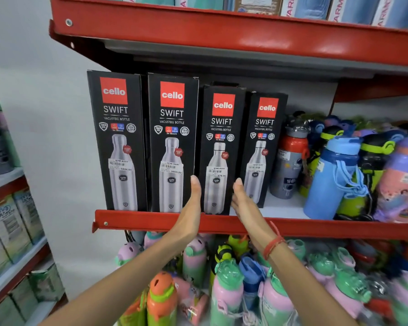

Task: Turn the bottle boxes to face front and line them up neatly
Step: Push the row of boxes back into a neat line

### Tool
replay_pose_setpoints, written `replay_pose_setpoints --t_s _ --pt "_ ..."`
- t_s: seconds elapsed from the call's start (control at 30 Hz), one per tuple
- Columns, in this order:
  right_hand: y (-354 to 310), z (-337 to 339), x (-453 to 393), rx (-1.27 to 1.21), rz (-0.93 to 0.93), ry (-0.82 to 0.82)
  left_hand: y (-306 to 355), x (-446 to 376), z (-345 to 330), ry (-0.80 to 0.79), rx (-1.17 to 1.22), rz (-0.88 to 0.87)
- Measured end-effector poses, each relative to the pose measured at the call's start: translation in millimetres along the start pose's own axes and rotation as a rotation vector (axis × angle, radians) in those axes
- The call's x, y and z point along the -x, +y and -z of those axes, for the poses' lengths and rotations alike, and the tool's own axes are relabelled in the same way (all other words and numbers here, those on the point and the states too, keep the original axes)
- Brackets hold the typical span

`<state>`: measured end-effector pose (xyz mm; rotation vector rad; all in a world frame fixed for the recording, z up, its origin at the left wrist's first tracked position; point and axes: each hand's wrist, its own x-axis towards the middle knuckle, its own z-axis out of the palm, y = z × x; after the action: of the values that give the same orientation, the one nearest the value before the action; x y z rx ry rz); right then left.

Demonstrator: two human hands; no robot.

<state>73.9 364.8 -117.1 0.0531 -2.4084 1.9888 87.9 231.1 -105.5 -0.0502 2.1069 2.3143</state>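
Observation:
Several black bottle boxes with a red logo stand in a row on the red shelf [151, 222], all with their printed fronts toward me. The two tall ones, the first box [117, 142] and the second box [172, 147], stand at the left. The shorter third box [219, 151] sits at the shelf's front edge. The fourth box [263, 149] stands a little further back. My left hand [191, 205] lies flat against the third box's left side and my right hand [244, 203] flat against its right side, fingers straight, pressing it between the palms.
Loose colourful bottles [335, 175] crowd the shelf right of the boxes. More bottles [226, 285] fill the shelf below. A red shelf [222, 31] with boxes hangs close above. Another rack [10, 231] stands at the left.

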Motion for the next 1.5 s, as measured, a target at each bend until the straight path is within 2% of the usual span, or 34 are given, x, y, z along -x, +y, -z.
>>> replay_pose_setpoints --t_s 0.07,0.17,0.43,0.5,0.57,0.6,0.67,0.73,0.83,0.9,0.97,1.1,1.23,1.5 --pt "1.4 0.7 5.3 -0.002 -0.006 -0.006 -4.7 1.0 4.5 -0.021 0.029 0.031" --pt "3.0 0.3 11.5 -0.004 -0.004 -0.012 -11.4 13.1 10.4 -0.110 -0.009 -0.022" --pt "6.1 1.9 18.0 -0.010 0.038 -0.008 -1.1 36.7 13.2 -0.097 -0.165 -0.073" --pt "4.2 5.6 20.5 0.000 0.089 0.031 1.3 45.8 9.9 0.010 -0.322 -0.211" --pt "-0.8 14.7 21.7 -0.034 0.170 0.150 1.7 57.4 3.5 0.242 -0.457 -0.507" --pt "-3.5 21.2 21.1 -0.079 0.198 0.233 3.8 63.1 -1.8 0.306 -0.430 -0.636" --pt "-6.7 36.6 17.1 -0.123 0.242 0.402 6.8 64.6 -16.4 0.251 -0.382 -0.736" --pt "-4.0 52.7 7.6 -0.082 0.278 0.484 6.3 57.0 -36.8 0.079 -0.418 -0.656" --pt "7.6 70.2 -7.7 -0.039 0.241 0.406 1.0 35.2 -72.8 -0.125 -0.403 -0.445" --pt "12.8 75.4 -19.7 -0.020 0.177 0.294 -3.1 19.6 -92.0 -0.126 -0.415 -0.374" --pt "13.7 76.4 -31.2 -0.041 0.146 0.217 -5.5 4.7 -103.1 -0.057 -0.424 -0.311" --pt "12.1 76.7 -41.9 -0.068 0.149 0.167 -4.1 -7.9 -109.9 -0.034 -0.399 -0.181" --pt "20.6 81.4 -38.2 -0.091 0.180 0.162 -4.8 -2.4 -105.9 -0.034 -0.341 -0.206" --pt "29.3 94.3 3.9 -0.057 0.156 0.108 -8.1 34.2 -83.3 -0.161 -0.266 -0.190"
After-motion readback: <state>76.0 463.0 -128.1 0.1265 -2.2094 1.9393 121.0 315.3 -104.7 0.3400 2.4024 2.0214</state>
